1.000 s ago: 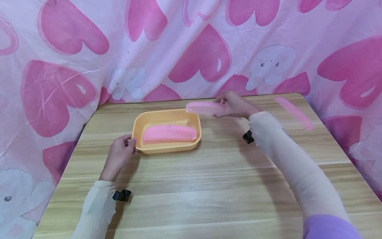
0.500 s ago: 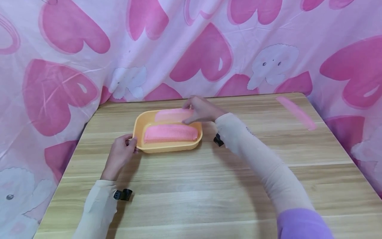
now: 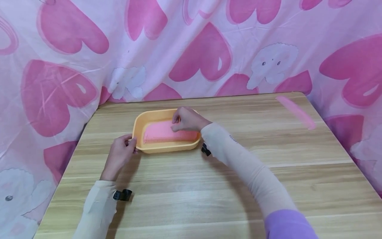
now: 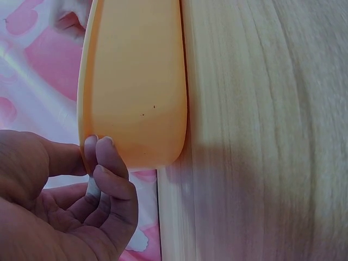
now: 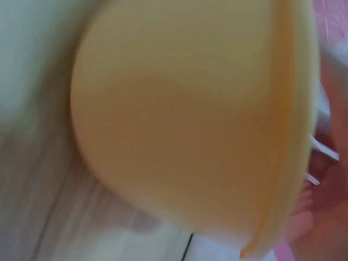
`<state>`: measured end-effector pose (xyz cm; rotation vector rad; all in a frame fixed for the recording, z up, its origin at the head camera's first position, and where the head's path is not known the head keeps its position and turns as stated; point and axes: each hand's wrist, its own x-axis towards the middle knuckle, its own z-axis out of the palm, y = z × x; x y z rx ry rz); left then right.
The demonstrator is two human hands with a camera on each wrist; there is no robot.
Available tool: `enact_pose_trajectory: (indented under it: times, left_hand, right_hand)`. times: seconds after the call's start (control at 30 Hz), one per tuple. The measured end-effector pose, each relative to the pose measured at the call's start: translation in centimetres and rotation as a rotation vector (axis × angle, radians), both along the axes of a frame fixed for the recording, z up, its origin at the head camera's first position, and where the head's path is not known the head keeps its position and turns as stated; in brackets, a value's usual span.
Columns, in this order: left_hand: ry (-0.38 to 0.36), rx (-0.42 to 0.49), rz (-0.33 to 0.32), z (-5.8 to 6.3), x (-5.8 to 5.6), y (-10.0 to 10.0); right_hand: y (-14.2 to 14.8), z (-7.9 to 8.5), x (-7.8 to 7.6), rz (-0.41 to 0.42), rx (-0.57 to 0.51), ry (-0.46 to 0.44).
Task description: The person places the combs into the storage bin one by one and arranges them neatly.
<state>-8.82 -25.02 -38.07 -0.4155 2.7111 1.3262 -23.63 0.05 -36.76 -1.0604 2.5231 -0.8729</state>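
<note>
An orange-yellow plastic tray (image 3: 167, 148) stands on the table toward the back left. My left hand (image 3: 119, 154) pinches its left end by the rim; the left wrist view shows thumb and fingertips on either side of that rim. Reaching in over the tray's right part, my right hand (image 3: 189, 120) holds a pink comb (image 3: 161, 127) low inside it. Pink combs overlap in there, so where one ends and another begins is hard to tell. From the right wrist, the tray wall hides most of that hand, with a bit of pink comb (image 5: 300, 224) showing below the fingers.
Another pink comb (image 3: 296, 112) lies slantwise near the table's back right corner. The wood-patterned table (image 3: 185, 196) reaches back to a pink heart-print cloth (image 3: 203, 53), which hangs behind and along both sides.
My right hand has carried a pink comb leftward from beside the tray, over its back rim and down onto the comb inside. The left hand stays on the tray.
</note>
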Motion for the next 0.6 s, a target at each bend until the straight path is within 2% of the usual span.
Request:
enact_pose_trajectory:
  times: [0.17,0.33,0.6]
  left_hand:
    - [-0.006,0.006,-0.001,-0.01,-0.05,0.16]
    - [-0.012,0.009,0.007,-0.02,0.02,0.09]
    - [-0.008,0.016,0.008,-0.08,-0.03,0.05]
  right_hand:
    - [-0.23,-0.64,0.10,-0.038,0.020,0.002]
    - [-0.21,-0.75,0.10,-0.036,0.049,-0.004]
    - [0.11,-0.94,-0.07,-0.055,0.013,-0.078]
